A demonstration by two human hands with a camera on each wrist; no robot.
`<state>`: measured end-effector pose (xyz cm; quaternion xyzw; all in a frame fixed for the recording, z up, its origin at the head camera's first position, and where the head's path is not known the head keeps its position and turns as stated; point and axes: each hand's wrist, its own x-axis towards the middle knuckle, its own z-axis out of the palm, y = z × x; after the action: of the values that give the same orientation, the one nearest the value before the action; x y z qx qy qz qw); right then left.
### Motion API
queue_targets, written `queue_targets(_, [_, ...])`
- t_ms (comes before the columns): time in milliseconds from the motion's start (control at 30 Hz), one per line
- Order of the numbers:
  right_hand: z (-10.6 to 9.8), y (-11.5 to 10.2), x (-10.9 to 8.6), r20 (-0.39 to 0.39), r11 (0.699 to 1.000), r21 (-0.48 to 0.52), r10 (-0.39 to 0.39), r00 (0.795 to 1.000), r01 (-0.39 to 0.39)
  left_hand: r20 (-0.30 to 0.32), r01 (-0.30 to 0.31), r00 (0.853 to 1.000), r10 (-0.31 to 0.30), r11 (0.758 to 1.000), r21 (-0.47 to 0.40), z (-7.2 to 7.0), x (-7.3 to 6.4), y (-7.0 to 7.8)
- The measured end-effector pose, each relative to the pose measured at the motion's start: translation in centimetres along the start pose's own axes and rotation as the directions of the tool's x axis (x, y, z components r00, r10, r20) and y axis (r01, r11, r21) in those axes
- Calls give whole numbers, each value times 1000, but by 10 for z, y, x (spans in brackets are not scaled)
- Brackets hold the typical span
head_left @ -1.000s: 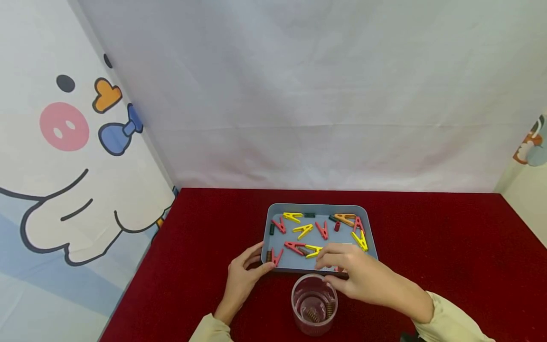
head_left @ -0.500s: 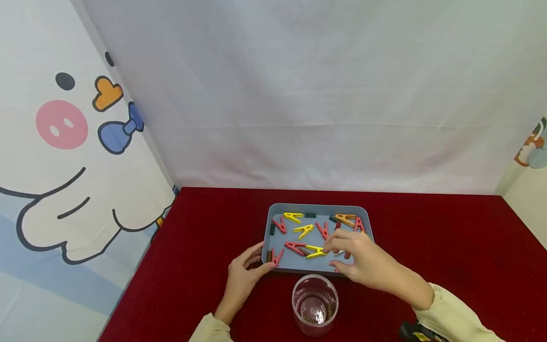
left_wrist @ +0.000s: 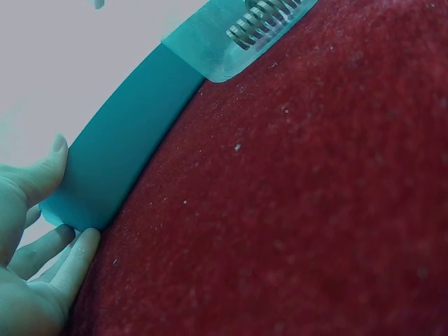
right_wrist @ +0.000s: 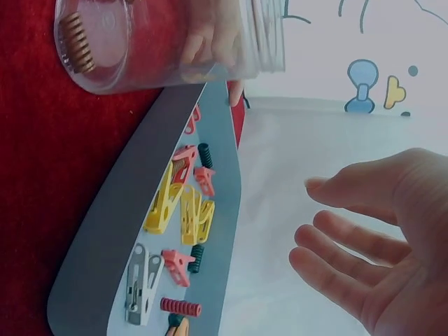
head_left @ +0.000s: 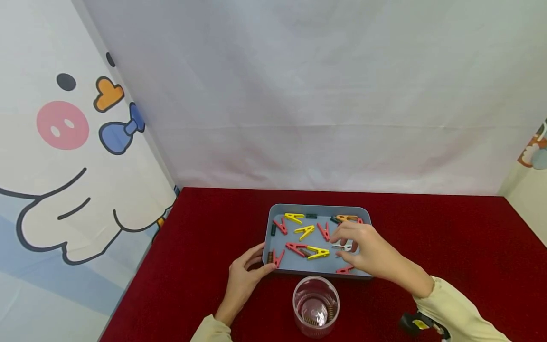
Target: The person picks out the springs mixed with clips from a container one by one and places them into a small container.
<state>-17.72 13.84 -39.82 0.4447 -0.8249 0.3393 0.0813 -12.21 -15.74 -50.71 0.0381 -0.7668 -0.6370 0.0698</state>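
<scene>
My left hand (head_left: pixel 245 275) holds the near-left corner of a blue-grey tray (head_left: pixel 295 264), thumb on the front wall and fingers round the side. In the left wrist view, the left hand's (left_wrist: pixel 49 287) fingertips touch the bottom of that wall. Over the tray's right part hovers my right hand (head_left: pixel 376 251), thumb and fingers apart with nothing between them. Near its fingertips lies a white clothespin (head_left: pixel 346 247). A yellow clothespin (head_left: pixel 318 252) and a red clothespin (head_left: pixel 344 269) are close by. In front of the tray stands a clear cup (head_left: pixel 299 319) with brown springs (head_left: pixel 330 312) inside.
More yellow, red and orange clothespin parts lie in the tray, along with dark green springs (head_left: pixel 311 216) and a red spring (right_wrist: pixel 180 306). A dark red cloth (head_left: pixel 205 247) covers the table. A white curtain (head_left: pixel 325 95) hangs behind it.
My right hand has moved from beside the cup's rim to over the tray, rightward and away from me. A spring in the cup has settled lower. The left hand has stayed put.
</scene>
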Motion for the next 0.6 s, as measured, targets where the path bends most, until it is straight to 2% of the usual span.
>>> queue_targets(300, [0, 14, -1, -44, 997, 5, 74, 996, -74, 2, 3, 1000, -3, 1000, 4, -1, 1, -1])
queue_targets(600, [-1, 30, -1, -92, 976, 15, 216, 972, -215, 2, -10, 1000, 10, 1000, 3, 0, 2, -3])
